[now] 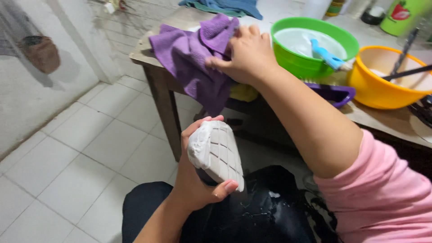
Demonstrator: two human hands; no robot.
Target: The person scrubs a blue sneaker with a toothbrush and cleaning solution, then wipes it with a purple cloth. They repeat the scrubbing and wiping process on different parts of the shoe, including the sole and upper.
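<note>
My left hand [194,177] grips a white shoe [217,153] above my lap, its grooved sole turned up and wet with foam. My right hand [245,54] reaches across to the wooden table [164,76] and pinches a purple cloth [189,58] that hangs over the table's edge. My right arm in a pink sleeve crosses in front of the table.
A green bowl [315,65] with soapy water and a blue-handled brush [327,56] stands beside an orange bowl [382,87] holding dark utensils. A purple tray [335,92] lies below them, a blue cloth [231,6] at the back. White floor tiles spread to the left.
</note>
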